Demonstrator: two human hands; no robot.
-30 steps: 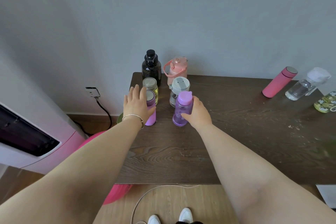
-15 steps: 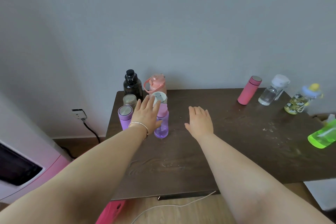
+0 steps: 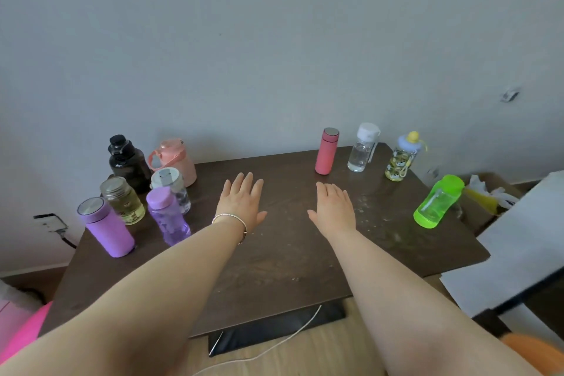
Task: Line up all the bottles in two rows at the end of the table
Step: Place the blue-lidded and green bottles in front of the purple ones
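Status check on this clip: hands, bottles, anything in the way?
Left hand and right hand open, empty, over the table. Six bottles grouped at left end; pink flask nearest of four unsorted. Path clear.

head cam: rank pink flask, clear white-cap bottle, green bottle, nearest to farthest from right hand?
From the right hand:
1. Pink flask, just beyond the fingertips.
2. Clear white-cap bottle, back right.
3. Green bottle, tilted at the right edge.

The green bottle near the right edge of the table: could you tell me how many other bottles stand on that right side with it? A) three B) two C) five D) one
A: beyond the green bottle stand the pink flask, the clear white-capped bottle and the yellow patterned bottle.
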